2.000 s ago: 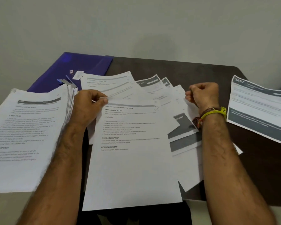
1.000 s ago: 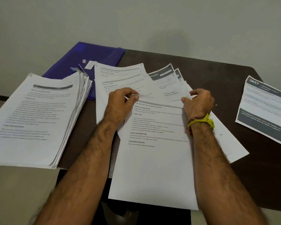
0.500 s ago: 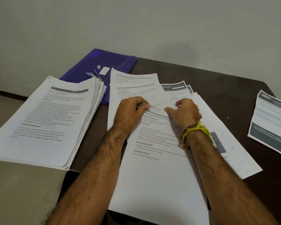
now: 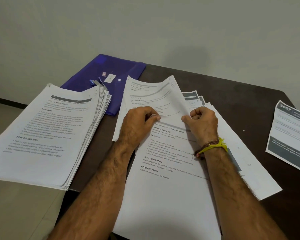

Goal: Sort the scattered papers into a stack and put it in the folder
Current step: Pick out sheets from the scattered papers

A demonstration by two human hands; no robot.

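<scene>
I am pinching the top edge of the front sheet (image 4: pixel 164 170) with my left hand (image 4: pixel 137 125), thumb and fingers curled on the paper. My right hand (image 4: pixel 202 124) is gripping the same edge just beside it, fingers curled in, so the two hands are working close together, not touching. I judge I am drawing this sheet over the fanned loose papers (image 4: pixel 232 153) beneath it to square them into one bundle. A second sheet (image 4: pixel 149 96) is curling up just behind my hands.

The finished stack (image 4: pixel 42 132) is sitting to my left, overhanging the table's near edge, presumably kept apart as the gathering pile. The purple folder (image 4: pixel 111 70) is lying flat behind it, partly under the stack's far corner, with nothing yet going into it. One dark-banded sheet (image 4: pixel 291 135) is lying well apart on the right, still to collect.

All is resting on a dark brown table (image 4: pixel 232 87) against a plain pale wall (image 4: pixel 145 23).
</scene>
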